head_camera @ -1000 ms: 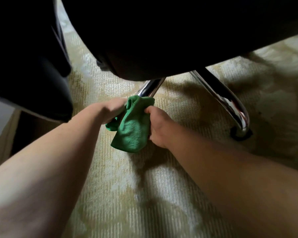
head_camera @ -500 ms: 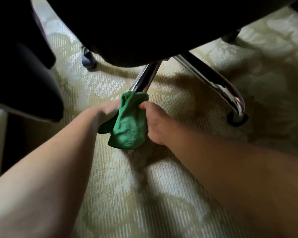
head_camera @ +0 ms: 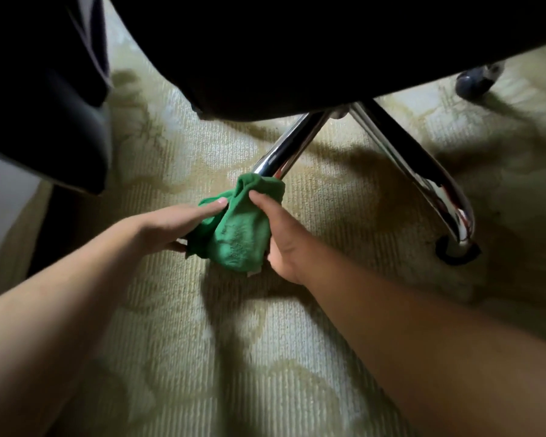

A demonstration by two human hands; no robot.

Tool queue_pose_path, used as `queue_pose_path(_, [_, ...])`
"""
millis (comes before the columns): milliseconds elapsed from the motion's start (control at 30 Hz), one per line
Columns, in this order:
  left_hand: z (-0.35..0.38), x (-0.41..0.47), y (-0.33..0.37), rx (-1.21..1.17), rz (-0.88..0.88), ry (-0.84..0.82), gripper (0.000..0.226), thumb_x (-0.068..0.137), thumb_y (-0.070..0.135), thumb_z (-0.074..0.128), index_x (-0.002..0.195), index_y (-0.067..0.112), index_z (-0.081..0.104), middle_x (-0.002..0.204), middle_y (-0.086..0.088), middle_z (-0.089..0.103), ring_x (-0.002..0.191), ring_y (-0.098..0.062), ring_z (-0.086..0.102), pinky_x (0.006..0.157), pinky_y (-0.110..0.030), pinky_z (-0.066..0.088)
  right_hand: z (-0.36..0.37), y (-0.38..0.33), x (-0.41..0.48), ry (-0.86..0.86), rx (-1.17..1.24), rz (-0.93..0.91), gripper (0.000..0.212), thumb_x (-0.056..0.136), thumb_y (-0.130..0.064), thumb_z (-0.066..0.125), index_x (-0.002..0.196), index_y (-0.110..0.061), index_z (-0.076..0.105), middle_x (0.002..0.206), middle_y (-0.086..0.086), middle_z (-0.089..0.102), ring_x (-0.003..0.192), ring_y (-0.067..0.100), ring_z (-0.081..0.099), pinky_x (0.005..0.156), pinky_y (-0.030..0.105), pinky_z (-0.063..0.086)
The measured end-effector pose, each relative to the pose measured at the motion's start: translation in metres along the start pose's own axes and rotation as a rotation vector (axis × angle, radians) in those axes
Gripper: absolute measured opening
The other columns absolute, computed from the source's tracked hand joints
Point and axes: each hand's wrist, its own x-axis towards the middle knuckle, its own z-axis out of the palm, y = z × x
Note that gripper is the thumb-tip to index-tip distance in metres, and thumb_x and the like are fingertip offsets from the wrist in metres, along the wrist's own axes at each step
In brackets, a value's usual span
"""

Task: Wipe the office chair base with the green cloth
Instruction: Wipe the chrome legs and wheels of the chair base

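The fingers of the left hand (head_camera: 174,225) and the right hand (head_camera: 279,238) pinch a bunched green cloth (head_camera: 238,238) from either side, thumbs on top. The cloth covers the near end of a chrome chair base leg (head_camera: 286,149) over patterned carpet (head_camera: 234,357). A second leg (head_camera: 423,171) ends in a black caster (head_camera: 454,252) toward the carpet's right edge.

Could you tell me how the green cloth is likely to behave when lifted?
The green cloth is probably floppy: it sags in soft folds over the chrome leg between the left hand and right hand. It looks thin, so it is likely light, and its nubby texture should resist slipping.
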Motion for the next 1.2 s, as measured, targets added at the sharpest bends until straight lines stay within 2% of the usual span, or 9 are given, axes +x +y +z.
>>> queue_pose_path(167, [0.026,-0.012,0.001,-0.145,0.047,0.182,0.059,0.099,0.071,0.047,0.118,0.020,0.072,0.110,-0.005,0.077,0.097,-0.020,0.072,0.089,-0.038,0.059,0.005,0.000,0.001,-0.040,-0.062,0.002,0.062,0.080,-0.063,0.078,0.123,-0.020,0.069,0.114,0.003,0.078,0.105,0.024,0.074,0.098,0.047,0.056])
queue_pose_path(300, [0.034,-0.014,0.009,-0.213,0.143,0.324,0.059,0.102,0.064,0.052,0.095,0.009,0.071,0.072,-0.005,0.063,0.059,-0.017,0.057,0.058,-0.031,0.048,0.003,-0.004,0.002,-0.072,-0.084,0.007,0.059,0.082,-0.061,0.077,0.122,-0.019,0.069,0.112,0.005,0.078,0.104,0.026,0.075,0.098,0.047,0.056])
queue_pose_path(467, [0.043,-0.017,0.025,-0.217,0.292,0.490,0.042,0.104,0.053,0.056,0.085,0.018,0.066,0.057,0.014,0.059,0.048,-0.003,0.052,0.047,-0.021,0.039,0.006,-0.015,-0.003,-0.063,-0.025,0.028,0.063,0.078,-0.065,0.077,0.117,-0.017,0.073,0.108,0.008,0.079,0.101,0.031,0.076,0.101,0.053,0.054])
queue_pose_path(567, [0.040,-0.019,0.032,-0.164,0.365,0.538,0.043,0.101,0.062,0.054,0.101,0.024,0.072,0.076,0.014,0.073,0.064,-0.002,0.066,0.058,-0.025,0.049,0.005,-0.024,-0.006,-0.047,0.068,-0.009,0.062,0.081,-0.065,0.074,0.119,-0.016,0.073,0.109,0.008,0.079,0.103,0.030,0.075,0.102,0.050,0.054])
queue_pose_path(700, [0.048,-0.022,0.046,-0.014,0.394,0.507,0.075,0.086,0.090,0.043,0.126,0.030,0.060,0.112,0.003,0.072,0.099,-0.015,0.071,0.084,-0.038,0.055,0.003,-0.043,-0.013,-0.010,0.164,-0.021,0.060,0.090,-0.069,0.060,0.121,-0.018,0.072,0.111,0.011,0.078,0.103,0.028,0.072,0.099,0.045,0.054])
queue_pose_path(800, [0.063,-0.022,0.063,0.070,0.423,0.462,0.084,0.077,0.087,0.058,0.136,0.027,0.049,0.124,-0.003,0.064,0.107,-0.020,0.068,0.092,-0.046,0.061,-0.002,-0.050,-0.014,0.020,0.210,-0.020,0.074,0.091,-0.078,0.046,0.121,-0.016,0.073,0.111,0.013,0.077,0.104,0.029,0.072,0.091,0.042,0.056])
queue_pose_path(900, [0.077,-0.017,0.071,0.236,0.353,0.612,0.109,0.065,0.081,0.072,0.150,0.024,0.037,0.135,-0.009,0.050,0.120,-0.026,0.057,0.099,-0.044,0.056,-0.008,-0.051,-0.015,0.001,0.211,-0.029,0.085,0.089,-0.083,0.037,0.125,-0.014,0.072,0.119,0.014,0.076,0.114,0.030,0.069,0.094,0.044,0.055])
queue_pose_path(1033, [0.083,-0.008,0.083,0.255,0.387,0.731,0.095,0.079,0.066,0.077,0.152,0.020,0.038,0.133,-0.012,0.054,0.118,-0.030,0.060,0.098,-0.047,0.057,-0.022,-0.057,-0.020,-0.043,0.210,-0.047,0.083,0.095,-0.079,0.031,0.131,-0.014,0.068,0.121,0.013,0.073,0.113,0.027,0.067,0.085,0.041,0.053])
queue_pose_path(1200, [0.091,-0.001,0.109,0.337,0.412,0.807,0.077,0.090,0.060,0.069,0.151,0.024,0.039,0.125,-0.014,0.052,0.109,-0.038,0.063,0.087,-0.053,0.061,-0.036,-0.067,-0.024,-0.063,0.202,-0.098,0.074,0.097,-0.076,0.034,0.143,-0.024,0.058,0.140,0.011,0.061,0.128,0.028,0.058,0.106,0.050,0.046])
